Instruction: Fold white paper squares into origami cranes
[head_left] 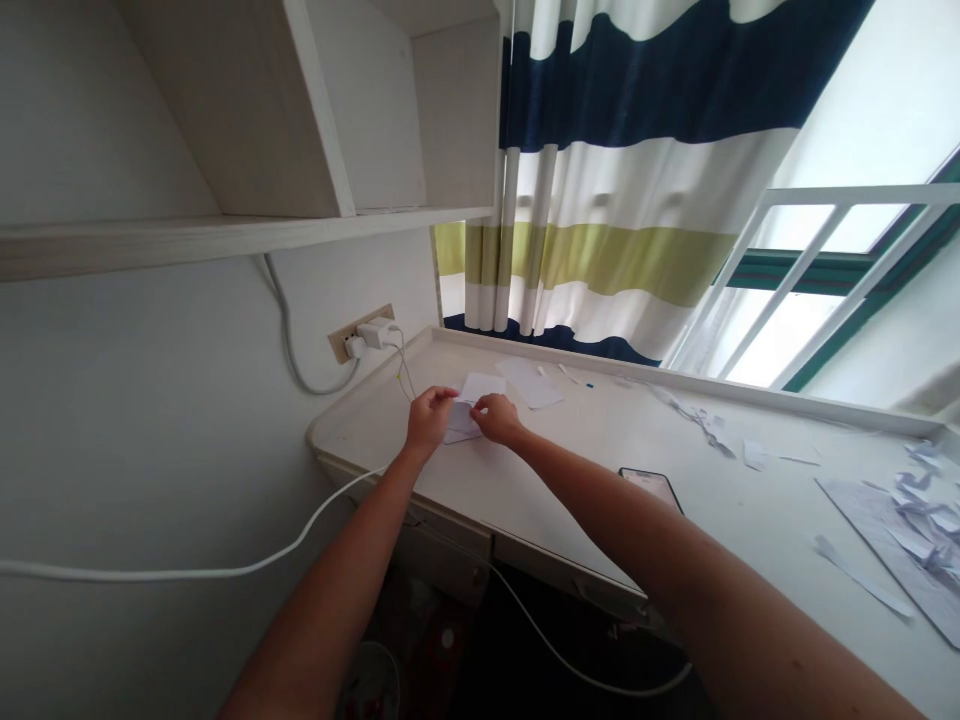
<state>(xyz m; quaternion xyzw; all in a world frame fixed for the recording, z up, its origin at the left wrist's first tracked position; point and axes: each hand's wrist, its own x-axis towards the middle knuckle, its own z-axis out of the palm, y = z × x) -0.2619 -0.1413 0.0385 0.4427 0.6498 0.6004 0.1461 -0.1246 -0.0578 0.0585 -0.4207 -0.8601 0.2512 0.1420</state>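
Both hands are at a small stack of white paper point(484, 385) on the far left part of the white desk point(540, 480). My left hand point(430, 418) pinches the upper left edge of a sheet between thumb and fingers. From the other side, my right hand point(495, 415) has its fingers closed on the right edge of the same sheet, which is lifted and slightly tilted. More paper lies flat beneath it. A larger white sheet point(532, 385) rests just behind and to the right. The fingertips are small, so fine detail is hard to see.
A phone point(651, 487) lies partly behind my right forearm. Paper strips point(709, 430) and a heap of curled scraps point(926, 520) are at the right. A white cable point(225, 573) crosses at the left, near wall plugs point(371, 335). A shelf point(247, 235) overhangs the desk's left side.
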